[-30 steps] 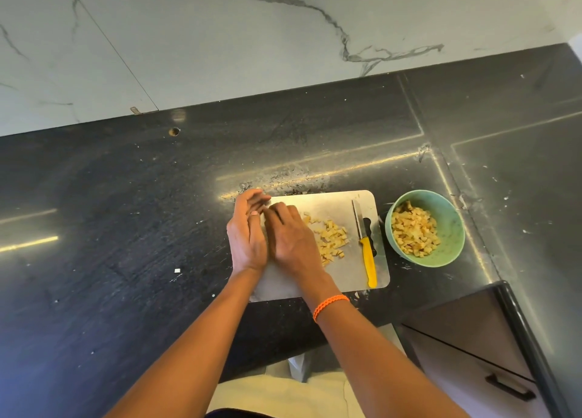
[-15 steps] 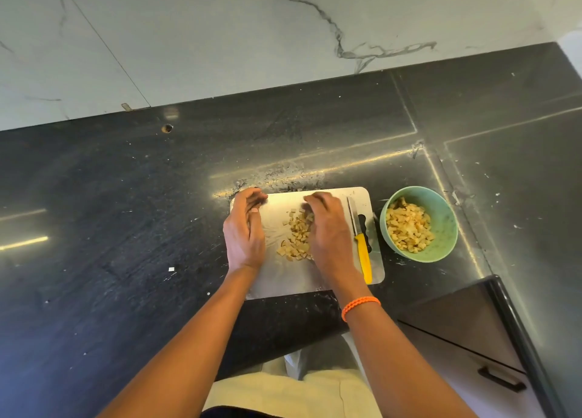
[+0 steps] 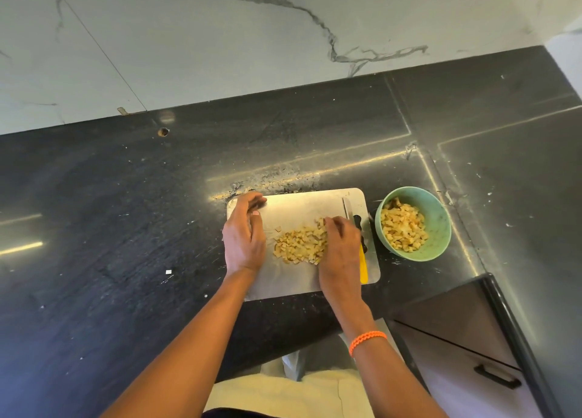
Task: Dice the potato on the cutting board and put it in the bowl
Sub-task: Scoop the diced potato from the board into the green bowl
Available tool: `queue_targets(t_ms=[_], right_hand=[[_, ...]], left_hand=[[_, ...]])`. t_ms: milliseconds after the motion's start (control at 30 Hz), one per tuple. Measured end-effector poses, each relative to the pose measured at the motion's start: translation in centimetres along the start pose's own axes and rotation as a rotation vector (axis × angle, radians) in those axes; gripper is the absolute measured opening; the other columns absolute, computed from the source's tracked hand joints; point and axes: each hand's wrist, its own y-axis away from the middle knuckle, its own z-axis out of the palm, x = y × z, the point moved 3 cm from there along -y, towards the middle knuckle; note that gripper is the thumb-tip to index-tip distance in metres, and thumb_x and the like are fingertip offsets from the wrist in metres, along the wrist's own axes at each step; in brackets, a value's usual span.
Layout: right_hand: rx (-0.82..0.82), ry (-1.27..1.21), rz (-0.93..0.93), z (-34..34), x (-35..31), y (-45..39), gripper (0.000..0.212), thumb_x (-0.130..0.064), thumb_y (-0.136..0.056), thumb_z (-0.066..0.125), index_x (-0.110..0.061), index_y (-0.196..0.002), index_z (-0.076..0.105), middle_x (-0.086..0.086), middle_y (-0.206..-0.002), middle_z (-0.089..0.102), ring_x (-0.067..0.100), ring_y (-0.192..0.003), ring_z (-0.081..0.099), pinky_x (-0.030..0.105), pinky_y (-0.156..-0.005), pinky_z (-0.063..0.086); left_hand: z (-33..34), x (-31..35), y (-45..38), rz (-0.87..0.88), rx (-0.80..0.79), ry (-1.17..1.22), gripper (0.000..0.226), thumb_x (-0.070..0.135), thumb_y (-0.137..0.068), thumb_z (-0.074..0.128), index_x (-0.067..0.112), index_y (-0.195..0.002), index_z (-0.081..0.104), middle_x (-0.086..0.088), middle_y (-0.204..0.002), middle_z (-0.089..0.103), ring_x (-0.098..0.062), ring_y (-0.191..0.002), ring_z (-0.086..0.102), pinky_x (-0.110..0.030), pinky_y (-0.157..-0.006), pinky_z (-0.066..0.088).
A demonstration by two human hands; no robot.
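Observation:
A pile of diced potato lies in the middle of the steel cutting board. My left hand rests on the board's left edge, fingers loosely curved and holding nothing. My right hand stands on its edge against the right side of the pile, fingers bent around the dice. Under that hand, a yellow-handled knife lies along the board's right side. Just right of the board stands a green bowl with more diced potato inside it.
The board sits on a dark stone counter with crumbs scattered about. A marble wall runs behind. A cabinet with a drawer handle stands at the lower right, beside the counter's front edge.
My right hand has moved from beside the left hand across to the right side of the pile and gathered the dice toward the board's middle. The left hand has stayed at the left edge.

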Motion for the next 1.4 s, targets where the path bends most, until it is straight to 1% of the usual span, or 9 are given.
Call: queue_targets(t_ms=[133, 233, 333, 500, 633, 800, 1000, 1233, 1400], right_hand=[[-0.038, -0.028, -0.096, 0.4, -1.0, 0.7, 0.045, -0.009, -0.099, 0.059, -0.01, -0.144, 0.053, 0.008, -0.146, 0.046, 0.021, -0.138, 0.041, 0.029, -0.108, 0.043], [0.103, -0.074, 0.08, -0.9, 0.2, 0.9, 0.041, -0.006, -0.097, 0.056, -0.01, -0.138, 0.058, 0.008, -0.14, 0.052, 0.02, -0.132, 0.046, 0.03, -0.106, 0.047], [0.092, 0.028, 0.182, -0.4, 0.1, 1.6, 0.05, -0.015, -0.093, 0.071, -0.014, -0.14, 0.053, 0.007, -0.138, 0.049, 0.02, -0.129, 0.044, 0.03, -0.098, 0.054], [-0.001, -0.032, 0.069, 0.9, -1.6, 1.5, 0.049, -0.019, -0.099, 0.066, -0.017, -0.145, 0.049, 0.005, -0.141, 0.048, 0.016, -0.132, 0.044, 0.01, -0.097, 0.037], [0.153, -0.127, 0.197, -1.3, 0.1, 1.3, 0.034, -0.006, -0.102, 0.054, -0.013, -0.133, 0.064, 0.003, -0.128, 0.062, 0.013, -0.119, 0.057, 0.031, -0.098, 0.056], [0.141, -0.079, 0.34, -0.8, 0.8, 3.7, 0.03, -0.015, -0.104, 0.055, -0.015, -0.134, 0.06, 0.001, -0.127, 0.055, 0.013, -0.118, 0.053, 0.013, -0.089, 0.045], [0.103, -0.212, 0.347, 0.8, -2.3, 2.5, 0.026, -0.017, -0.104, 0.058, -0.018, -0.129, 0.063, 0.004, -0.13, 0.06, 0.021, -0.127, 0.056, 0.038, -0.104, 0.051], [0.222, -0.257, 0.319, -1.2, 0.1, 2.3, 0.016, -0.014, -0.103, 0.057, -0.017, -0.112, 0.07, -0.001, -0.11, 0.067, 0.014, -0.106, 0.064, 0.025, -0.09, 0.058], [0.135, -0.255, 0.346, 0.7, -1.6, 3.5, 0.016, -0.019, -0.103, 0.06, -0.02, -0.116, 0.068, -0.001, -0.117, 0.065, 0.015, -0.114, 0.061, 0.038, -0.1, 0.056]], left_hand=[[-0.1, 0.1, 0.0, 0.021, -0.017, -0.011, 0.04, -0.002, -0.097, 0.04, 0.011, -0.128, 0.062, -0.001, -0.117, 0.071, -0.012, -0.114, 0.068, -0.037, -0.102, 0.055], [0.1, 0.0, 0.1, 0.028, -0.034, -0.02, 0.039, -0.004, -0.1, 0.04, 0.012, -0.129, 0.062, 0.0, -0.119, 0.071, -0.012, -0.115, 0.068, -0.036, -0.104, 0.055], [0.2, 0.1, 0.1, 0.035, -0.04, -0.028, 0.039, -0.008, -0.101, 0.041, 0.011, -0.127, 0.063, 0.0, -0.12, 0.071, -0.012, -0.116, 0.067, -0.039, -0.103, 0.056], [0.2, -0.2, 0.1, 0.033, -0.045, -0.007, 0.036, -0.002, -0.104, 0.039, 0.009, -0.126, 0.065, -0.001, -0.119, 0.071, -0.013, -0.115, 0.067, -0.04, -0.101, 0.056], [0.2, -0.4, 0.1, 0.03, -0.04, -0.003, 0.034, -0.003, -0.106, 0.039, 0.007, -0.125, 0.065, -0.001, -0.119, 0.071, -0.013, -0.114, 0.067, -0.04, -0.1, 0.057], [0.4, -0.4, 0.1, 0.034, -0.023, -0.014, 0.034, -0.004, -0.105, 0.041, 0.006, -0.126, 0.065, -0.002, -0.118, 0.072, -0.011, -0.114, 0.067, -0.036, -0.101, 0.056], [0.2, -0.2, 0.1, 0.045, -0.019, -0.037, 0.035, -0.005, -0.104, 0.041, 0.008, -0.125, 0.066, -0.001, -0.117, 0.072, -0.012, -0.113, 0.067, -0.034, -0.1, 0.056], [0.1, -0.2, 0.0, 0.039, -0.008, -0.029, 0.035, -0.006, -0.104, 0.04, 0.007, -0.124, 0.066, -0.002, -0.116, 0.072, -0.013, -0.112, 0.068, -0.037, -0.099, 0.057], [0.3, -0.4, 0.0, 0.042, -0.006, -0.031, 0.035, -0.006, -0.104, 0.04, 0.006, -0.125, 0.066, -0.002, -0.118, 0.072, -0.012, -0.113, 0.067, -0.038, -0.099, 0.057]])
